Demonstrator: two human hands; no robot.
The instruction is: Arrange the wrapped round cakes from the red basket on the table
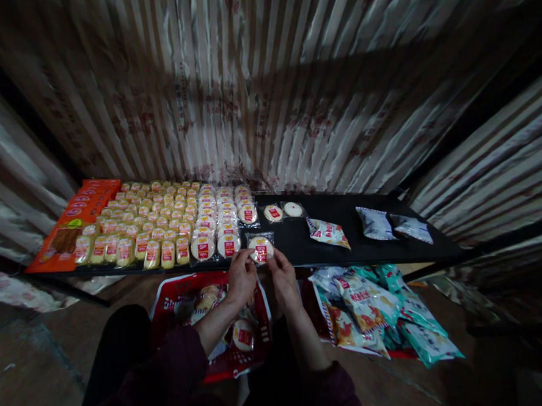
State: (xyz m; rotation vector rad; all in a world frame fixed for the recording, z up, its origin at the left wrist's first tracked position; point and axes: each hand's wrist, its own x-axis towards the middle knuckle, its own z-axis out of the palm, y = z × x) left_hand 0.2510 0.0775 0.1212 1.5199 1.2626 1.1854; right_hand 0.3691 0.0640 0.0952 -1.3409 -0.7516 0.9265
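Observation:
A round white cracker in a clear wrapper with a red label [261,248] lies at the front edge of the black shelf [287,242]. My left hand [241,277] pinches its lower left side, and my right hand [283,277] has thumb and finger closed at its lower right side. To the left, rows of matching wrapped crackers [203,248] lie overlapped. Just behind my hands are more single packets: a labelled cracker [248,214], another labelled cracker [273,212] and a plain white one [293,209].
Rows of small yellow wrapped cakes [151,253] and orange bags [70,221] fill the shelf's left. A white-orange snack bag [328,232] and two silvery bags [376,223] lie right. Below stand a red basket [160,308] of crackers and another container with green-white bags [426,337].

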